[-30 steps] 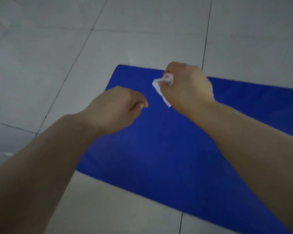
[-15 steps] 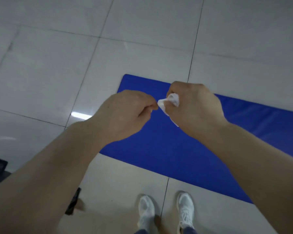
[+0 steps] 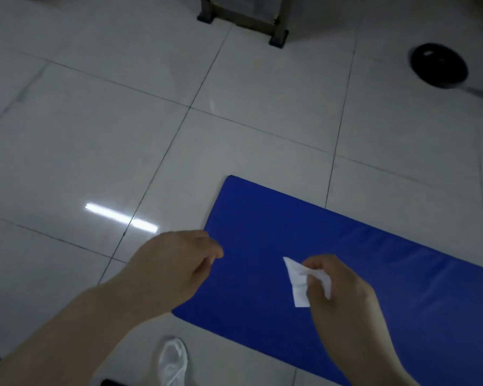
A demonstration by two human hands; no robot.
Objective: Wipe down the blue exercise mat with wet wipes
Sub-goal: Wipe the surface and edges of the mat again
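The blue exercise mat [image 3: 360, 260] lies flat on the tiled floor, its left end in the lower middle of the view and the rest running off to the right. My right hand [image 3: 343, 293] hovers over the mat and pinches a crumpled white wet wipe [image 3: 297, 282] between thumb and fingers. My left hand [image 3: 176, 263] floats over the mat's left edge with its fingers loosely curled and holds nothing. A gap of bare mat separates the two hands.
A white shoe [image 3: 172, 360] stands on the tile just in front of the mat. A metal frame leg [image 3: 278, 37] sits at the top middle, a round black object [image 3: 438, 65] at the top right. A dark item [image 3: 112, 382] peeks in at the bottom edge.
My hands were together pulling at the wipe; now they have moved apart and the left has let go. The view has tilted up, showing more floor beyond the mat.
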